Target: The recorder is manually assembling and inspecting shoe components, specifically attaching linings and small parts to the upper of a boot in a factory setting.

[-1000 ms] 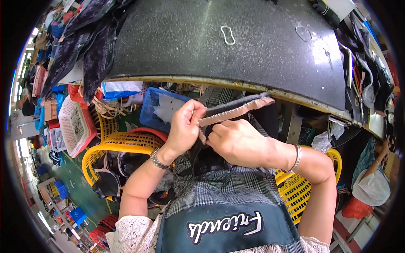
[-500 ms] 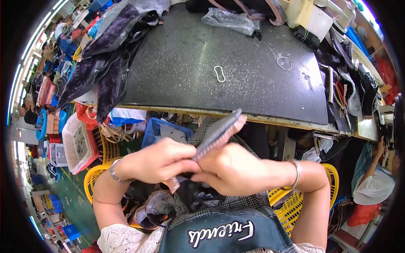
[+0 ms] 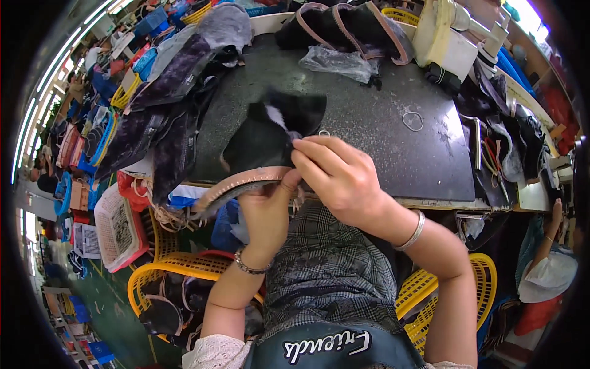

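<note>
A black shoe upper (image 3: 255,144) with a pinkish-tan stitched edge strip is held up in front of the worktable's near edge. My left hand (image 3: 265,212) is closed on its lower rim, thumb over the tan strip, and the grey underside shows just above the palm. My right hand (image 3: 338,178) is closed on the right side of the upper, its fingertips pinching the dark material. Pale lining shows in the opening, and the top of the shaft is blurred. Part of a rubber band (image 3: 324,133) shows beside my right fingers.
On the dark worktable (image 3: 393,147) lie another rubber band (image 3: 412,121) and a clear plastic bag (image 3: 338,63). Several tan-edged shoe uppers (image 3: 347,29) stand at the back. Purple-black furry pieces (image 3: 175,74) overhang the left. A yellow basket (image 3: 178,264) with shoe pieces and another yellow basket (image 3: 430,307) flank my lap.
The shoe upper has risen from my lap toward the table and turned, showing its black side. Both hands moved up and away from me; my right hand shifted to its right side.
</note>
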`<state>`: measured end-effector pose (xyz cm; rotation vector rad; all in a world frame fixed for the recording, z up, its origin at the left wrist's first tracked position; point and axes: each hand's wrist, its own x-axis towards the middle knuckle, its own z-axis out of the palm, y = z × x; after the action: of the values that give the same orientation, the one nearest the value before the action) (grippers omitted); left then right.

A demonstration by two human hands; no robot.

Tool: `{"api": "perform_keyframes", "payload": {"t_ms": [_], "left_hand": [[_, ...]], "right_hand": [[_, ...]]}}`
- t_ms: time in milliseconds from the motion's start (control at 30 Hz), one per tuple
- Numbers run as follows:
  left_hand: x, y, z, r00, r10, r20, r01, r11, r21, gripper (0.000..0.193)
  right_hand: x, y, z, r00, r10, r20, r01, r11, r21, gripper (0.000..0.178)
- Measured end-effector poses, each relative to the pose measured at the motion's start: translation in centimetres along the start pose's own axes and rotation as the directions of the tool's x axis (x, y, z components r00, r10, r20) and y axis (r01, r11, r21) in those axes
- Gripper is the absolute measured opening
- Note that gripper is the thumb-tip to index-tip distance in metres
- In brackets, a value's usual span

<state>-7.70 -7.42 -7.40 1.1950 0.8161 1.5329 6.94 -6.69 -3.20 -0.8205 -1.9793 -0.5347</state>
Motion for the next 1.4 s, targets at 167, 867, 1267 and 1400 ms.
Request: {"api": "perform_keyframes", "payload": {"t_ms": [167, 867, 1267, 1400], "left_hand": [[-1.2, -1.2, 1.0, 0.999, 0.017, 0.03, -0.015, 0.997, -0.069, 0.018], [-2.3, 0.2, 0.4, 0.748, -0.386, 0.54, 0.481, 0.876, -0.041, 0.043], [-2.5, 1.2, 2.3, 0.831, -0.484, 0.274, 0.534, 0.832, -0.15, 0.043], [-3.0, 0.4, 1.0, 0.801, -0.558, 0.218, 0.581, 0.812, -0.058, 0.047]], "right_hand": [[-1.3, 0.1, -0.3, 0.954, 0.254, 0.158, -0.277, 0.95, 0.147, 0.027], [-1.6, 2.8, -3.0, 0.928, 0.355, 0.114, -0.37, 0.839, 0.399, 0.029], [-0.7, 0.8, -3.7, 0.787, 0.613, 0.074, -0.6, 0.732, 0.322, 0.08], [-0.7, 0.6, -3.9, 0.79, 0.606, 0.092, -0.602, 0.737, 0.307, 0.076]]}}
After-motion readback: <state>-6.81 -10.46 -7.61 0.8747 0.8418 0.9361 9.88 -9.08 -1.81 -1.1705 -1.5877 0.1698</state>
